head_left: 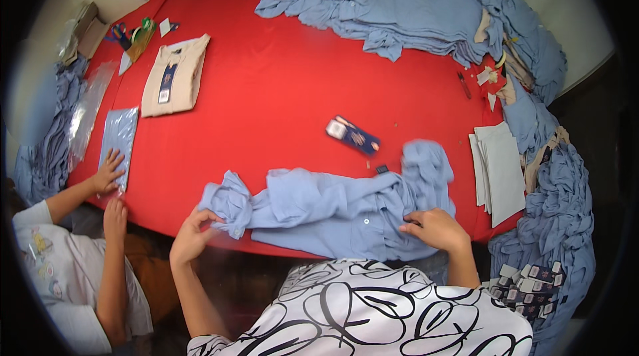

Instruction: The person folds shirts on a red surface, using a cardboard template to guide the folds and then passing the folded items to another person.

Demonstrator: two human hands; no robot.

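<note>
A crumpled light-blue shirt (319,196) lies across the near edge of the red-covered table, with small buttons showing on its front. My left hand (192,236) is closed at the shirt's left end, fingertips pinching a bunched part that looks like a sleeve. Toward the right end, my right hand (436,229) grips the same fabric between thumb and fingers. Bunched cloth just above that hand is slightly blurred. A navy-and-white hang tag (353,135) rests on the table beyond the shirt, touched by neither hand.
Stacked blue shirts (399,10) cover the far right; more hang over the right edge beside white sheets (499,170) and heaped tags (536,283). Small red snips (464,85) lie nearby. At left, a co-worker's hands (110,176) touch a plastic-wrapped garment (120,130) near a folded beige garment (190,83).
</note>
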